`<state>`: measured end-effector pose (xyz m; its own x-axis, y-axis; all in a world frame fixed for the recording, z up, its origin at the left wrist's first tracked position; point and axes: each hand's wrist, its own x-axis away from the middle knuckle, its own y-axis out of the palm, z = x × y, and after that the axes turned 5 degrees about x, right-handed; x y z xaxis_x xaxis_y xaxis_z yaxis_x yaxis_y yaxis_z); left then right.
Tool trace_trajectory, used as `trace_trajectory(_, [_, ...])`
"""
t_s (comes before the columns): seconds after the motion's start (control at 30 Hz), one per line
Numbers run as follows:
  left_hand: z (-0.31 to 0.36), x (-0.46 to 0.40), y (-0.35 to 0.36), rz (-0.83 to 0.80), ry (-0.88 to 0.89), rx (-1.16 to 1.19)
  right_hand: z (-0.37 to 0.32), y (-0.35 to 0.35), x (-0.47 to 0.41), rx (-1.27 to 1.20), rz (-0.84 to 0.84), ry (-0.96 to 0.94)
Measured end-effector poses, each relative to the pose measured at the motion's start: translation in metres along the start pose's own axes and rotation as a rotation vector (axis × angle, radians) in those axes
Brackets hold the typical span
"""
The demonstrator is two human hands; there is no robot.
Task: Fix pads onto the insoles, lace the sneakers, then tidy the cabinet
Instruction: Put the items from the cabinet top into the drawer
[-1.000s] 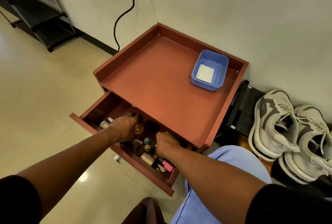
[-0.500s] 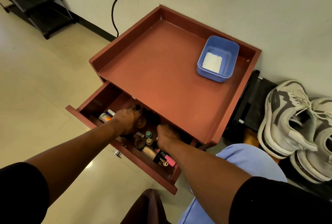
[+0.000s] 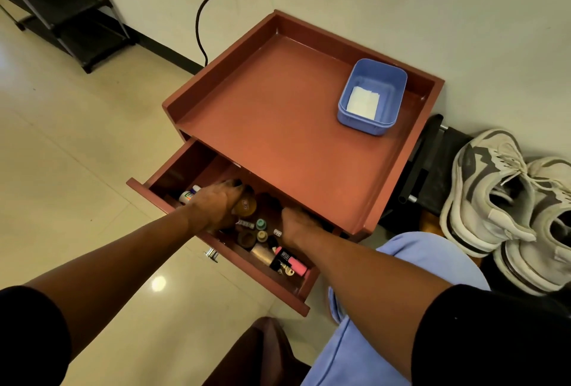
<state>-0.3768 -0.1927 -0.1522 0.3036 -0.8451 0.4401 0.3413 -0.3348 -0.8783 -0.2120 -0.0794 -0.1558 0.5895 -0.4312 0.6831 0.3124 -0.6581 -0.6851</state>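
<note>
Both hands are working inside the open drawer [image 3: 216, 232]: left hand [image 3: 216, 206] is curling round the amber bottle [image 3: 245, 204] at its three o'clock; right hand [image 3: 296, 225], fingers hidden, grasp untellable, is sitting nearer the pink marker [image 3: 292, 262] at six o'clock

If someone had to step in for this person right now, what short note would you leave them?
Left hand: in the open drawer, gripping an amber bottle.
Right hand: reaching in at the drawer's right; its fingers are hidden.
Sneakers: laced, on the floor right of the cabinet.
Blue tub: on the cabinet top, white sheet inside.
Done: lacing, by the look of it.
Left: sorting the small bottles and tubes, then closing the drawer.
</note>
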Motion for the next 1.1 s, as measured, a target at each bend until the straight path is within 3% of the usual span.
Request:
trace_trajectory(0.3, [0.009, 0.072, -0.025, 0.149, 0.179, 0.039, -0.018, -0.025, 0.064, 0.199, 0.012, -0.077])
trace_trajectory(0.5, [0.002, 0.114, -0.026, 0.178, 0.238, -0.083, -0.028, -0.02, 0.118, 0.241, 0.302, -0.248])
trace_trajectory(0.67, [-0.006, 0.114, -0.024, 0.22, 0.203, -0.218, -0.032, -0.005, 0.127, 0.415, 0.549, -0.3])
trace_trajectory(0.9, [-0.011, 0.082, -0.036, 0.103, 0.103, -0.399, -0.028, 0.009, 0.104, 0.494, 0.437, -0.184])
trace_trajectory(1.1, [-0.008, 0.061, -0.053, 0.022, 0.098, -0.525, -0.027, 0.005, 0.092, 0.4, 0.393, -0.077])
